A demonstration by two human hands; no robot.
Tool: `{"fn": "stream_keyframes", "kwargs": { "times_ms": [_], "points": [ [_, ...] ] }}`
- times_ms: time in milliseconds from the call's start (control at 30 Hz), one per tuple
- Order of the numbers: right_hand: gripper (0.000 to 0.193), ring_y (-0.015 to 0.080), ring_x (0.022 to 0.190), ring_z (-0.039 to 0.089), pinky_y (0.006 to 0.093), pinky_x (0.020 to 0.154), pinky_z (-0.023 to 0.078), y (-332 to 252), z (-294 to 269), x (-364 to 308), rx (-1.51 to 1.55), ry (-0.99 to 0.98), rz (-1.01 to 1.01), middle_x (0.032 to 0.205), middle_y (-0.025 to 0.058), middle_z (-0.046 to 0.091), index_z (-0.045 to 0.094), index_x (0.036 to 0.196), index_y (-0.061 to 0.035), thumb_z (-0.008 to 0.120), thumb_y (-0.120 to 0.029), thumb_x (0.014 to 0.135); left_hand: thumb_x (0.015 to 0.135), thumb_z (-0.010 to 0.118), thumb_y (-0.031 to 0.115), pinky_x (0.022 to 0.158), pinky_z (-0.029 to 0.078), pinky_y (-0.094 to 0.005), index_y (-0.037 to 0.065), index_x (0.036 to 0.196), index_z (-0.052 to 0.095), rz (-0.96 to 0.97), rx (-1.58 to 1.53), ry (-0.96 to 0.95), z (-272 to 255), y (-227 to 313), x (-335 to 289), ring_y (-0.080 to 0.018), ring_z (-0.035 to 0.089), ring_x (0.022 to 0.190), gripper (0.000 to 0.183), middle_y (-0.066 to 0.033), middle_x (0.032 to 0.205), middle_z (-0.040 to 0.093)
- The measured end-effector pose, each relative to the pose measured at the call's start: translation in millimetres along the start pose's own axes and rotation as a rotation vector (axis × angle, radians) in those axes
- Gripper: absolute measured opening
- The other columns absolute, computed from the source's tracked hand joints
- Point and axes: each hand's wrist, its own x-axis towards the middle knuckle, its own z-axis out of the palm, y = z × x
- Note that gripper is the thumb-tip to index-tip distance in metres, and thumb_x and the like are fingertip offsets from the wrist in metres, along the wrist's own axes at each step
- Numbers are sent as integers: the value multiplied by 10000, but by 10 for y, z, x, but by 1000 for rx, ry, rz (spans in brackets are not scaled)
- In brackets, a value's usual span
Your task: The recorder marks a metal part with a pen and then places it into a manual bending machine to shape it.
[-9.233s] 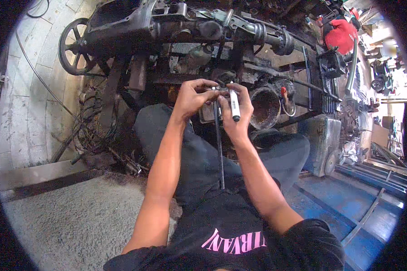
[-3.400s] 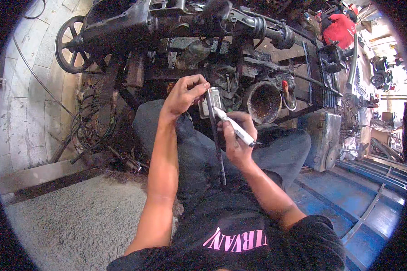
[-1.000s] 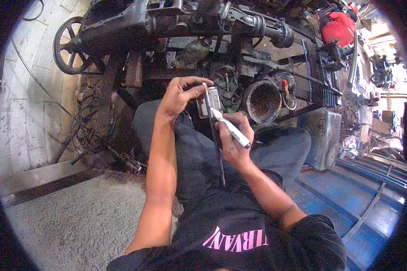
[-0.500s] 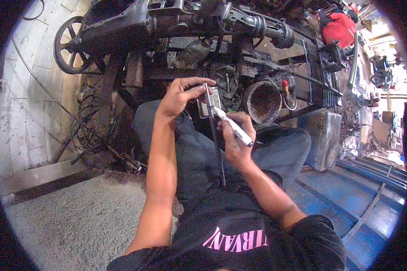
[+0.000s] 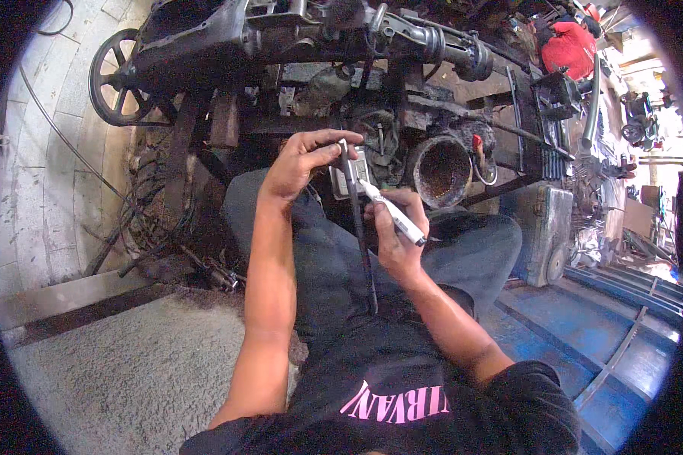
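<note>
My left hand [image 5: 302,161] pinches the upper end of a long, thin dark metal rod [image 5: 362,250] between thumb and fingers. The rod slants down across my lap, its lower end resting near my shirt. A white marker pen [image 5: 399,215] is gripped in my right hand [image 5: 395,246], its tip pointing up and left, right beside the rod's upper part. I cannot tell whether the tip touches the rod. Just behind the rod lies a light grey, flat rectangular object [image 5: 341,183], partly hidden by my left hand and the rod.
A grimy round bowl [image 5: 437,171] stands beyond my right knee, with a red-handled tool [image 5: 478,145] beside it. A greasy machine frame [image 5: 303,38] with a black handwheel [image 5: 116,76] spans the far side. At right sit a grey case [image 5: 548,235] and another person in red [image 5: 568,50].
The marker has shifted very slightly at the rod, and the rod has turned a little in my left hand. Both hands stay in nearly the same place.
</note>
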Motion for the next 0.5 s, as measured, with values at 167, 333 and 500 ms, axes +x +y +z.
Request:
{"fn": "stream_keyframes", "kwargs": {
  "times_ms": [167, 333, 500],
  "points": [
    [165, 133, 722, 604, 294, 659, 495, -27, 25, 17, -13, -20, -131, 832, 92, 651, 622, 1043, -1, 677, -32, 891, 921, 623, 181, 964, 475, -296, -28, 1279, 648, 0, -33, -24, -11, -22, 9, -148, 660, 993, 416, -61, 1023, 731],
    [159, 125, 731, 628, 292, 664, 514, -19, -9, 18, -41, -53, -115, 839, 94, 664, 611, 1058, 5, 664, -44, 917, 913, 628, 194, 984, 476, -320, -50, 1270, 644, -4, -79, -26, -12, -28, 6, -166, 666, 997, 433, -66, 1014, 731],
    [156, 107, 765, 656, 272, 698, 537, -65, 7, -2, 87, -14, 80, 838, 77, 683, 598, 1102, -2, 621, -71, 965, 928, 633, 135, 933, 514, -303, -41, 1256, 665, -25, -141, -9, -10, 3, -8, -150, 681, 959, 374, -93, 1028, 741]
  ]
}}
